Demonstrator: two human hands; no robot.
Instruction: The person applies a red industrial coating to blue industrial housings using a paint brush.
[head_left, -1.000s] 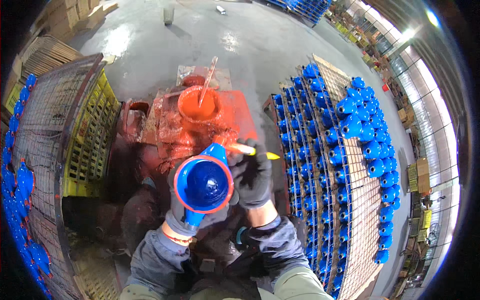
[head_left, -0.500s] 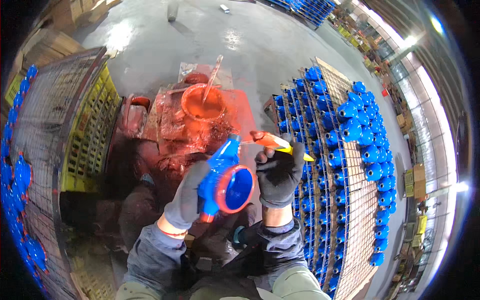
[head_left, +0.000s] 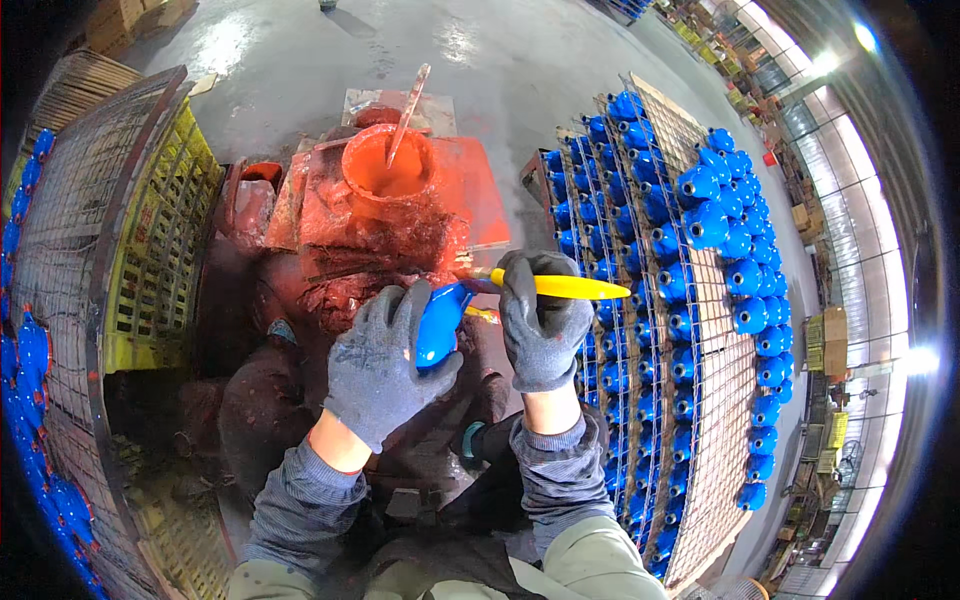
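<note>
Blue fitting (head_left: pixel 440 328) gripped in left hand (head_left: pixel 385 365), between thumb and fingers; yellow-handled brush (head_left: pixel 580 288) clasped in right hand (head_left: pixel 545 338).

- a factory paint workshop;
- centre: a yellow-handled paintbrush (head_left: pixel 580 288), and beyond it an open bucket (head_left: pixel 395 199) of red paint (head_left: pixel 400 180) on a paint-caked worktop (head_left: pixel 478 180);
- right: a tall wire rack (head_left: pixel 725 405) crowded with matching blue parts (head_left: pixel 707 224);
- left: a second mesh rack (head_left: pixel 75 230) beside yellow crates (head_left: pixel 158 250);
- upper middle: broad grey floor (head_left: pixel 500 75);
- upper right: bright lamps (head_left: pixel 865 38).

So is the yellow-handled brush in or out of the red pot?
Out: the right hand holds the brush beside the blue part, away from the red pot.
</note>
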